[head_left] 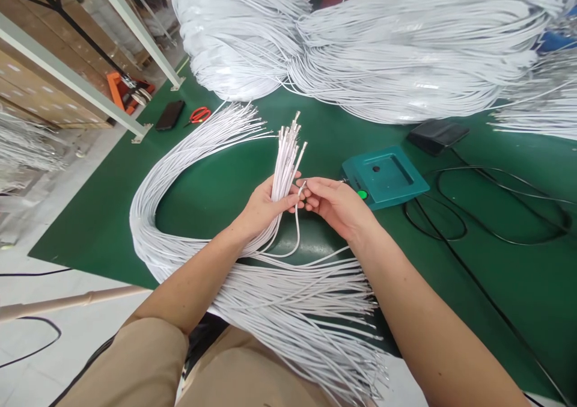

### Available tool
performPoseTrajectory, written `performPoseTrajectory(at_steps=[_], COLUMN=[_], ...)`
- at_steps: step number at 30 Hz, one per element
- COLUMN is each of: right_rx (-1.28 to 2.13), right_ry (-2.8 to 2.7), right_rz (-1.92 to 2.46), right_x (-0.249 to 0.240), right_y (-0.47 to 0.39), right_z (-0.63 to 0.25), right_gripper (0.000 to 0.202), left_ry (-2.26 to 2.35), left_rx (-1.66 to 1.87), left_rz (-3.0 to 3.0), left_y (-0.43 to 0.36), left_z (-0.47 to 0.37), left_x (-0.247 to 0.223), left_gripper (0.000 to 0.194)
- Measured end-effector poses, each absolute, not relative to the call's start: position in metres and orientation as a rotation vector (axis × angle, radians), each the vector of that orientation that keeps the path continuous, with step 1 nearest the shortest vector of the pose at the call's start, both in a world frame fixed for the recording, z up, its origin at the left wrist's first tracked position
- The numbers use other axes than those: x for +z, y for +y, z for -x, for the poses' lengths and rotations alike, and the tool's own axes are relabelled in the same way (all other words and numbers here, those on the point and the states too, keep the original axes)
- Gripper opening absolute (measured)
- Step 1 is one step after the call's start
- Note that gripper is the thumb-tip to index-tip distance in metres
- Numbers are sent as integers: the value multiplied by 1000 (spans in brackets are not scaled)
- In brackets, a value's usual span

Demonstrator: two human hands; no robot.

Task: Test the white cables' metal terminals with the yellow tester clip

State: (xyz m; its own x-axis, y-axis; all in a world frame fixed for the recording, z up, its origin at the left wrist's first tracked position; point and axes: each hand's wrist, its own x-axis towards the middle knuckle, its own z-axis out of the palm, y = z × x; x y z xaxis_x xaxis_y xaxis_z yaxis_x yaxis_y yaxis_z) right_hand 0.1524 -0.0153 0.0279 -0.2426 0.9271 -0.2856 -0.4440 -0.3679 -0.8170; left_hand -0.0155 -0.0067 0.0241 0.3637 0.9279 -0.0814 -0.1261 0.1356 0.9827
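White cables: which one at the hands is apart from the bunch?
The single cable with its tip at the right hand; it bows out alone, while the left hand holds the bunch together.

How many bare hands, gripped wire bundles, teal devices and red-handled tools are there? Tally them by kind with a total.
Bare hands: 2 (left hand, right hand)
Gripped wire bundle: 1
Teal device: 1
Red-handled tool: 1
Total: 5

Pale floor (85,178) shows beside a green table (90,220).
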Motion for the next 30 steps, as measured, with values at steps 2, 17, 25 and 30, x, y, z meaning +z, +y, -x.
performPoseTrajectory(at_steps=[2, 17, 25, 30], right_rx=[1651, -62, -201, -154], right_ry=[-848, -2299, -2411, -2428], right_rz=[1043, 1418, 1594, 1589], right_x=[30, 23, 21, 20], right_y=[-17, -21, -6, -5], right_z=[-151, -150, -180, -182], right_gripper=[28, 30, 22, 24], left_ry=[900, 952, 1065, 1126], left_rx=[926, 790, 814, 801], left_rz=[-1161, -950, -1019, -1088], left_y=[-6, 0, 4, 4], left_z=[16, 15, 14, 13], left_x=[23, 21, 13, 10], left_gripper=[53, 45, 43, 44])
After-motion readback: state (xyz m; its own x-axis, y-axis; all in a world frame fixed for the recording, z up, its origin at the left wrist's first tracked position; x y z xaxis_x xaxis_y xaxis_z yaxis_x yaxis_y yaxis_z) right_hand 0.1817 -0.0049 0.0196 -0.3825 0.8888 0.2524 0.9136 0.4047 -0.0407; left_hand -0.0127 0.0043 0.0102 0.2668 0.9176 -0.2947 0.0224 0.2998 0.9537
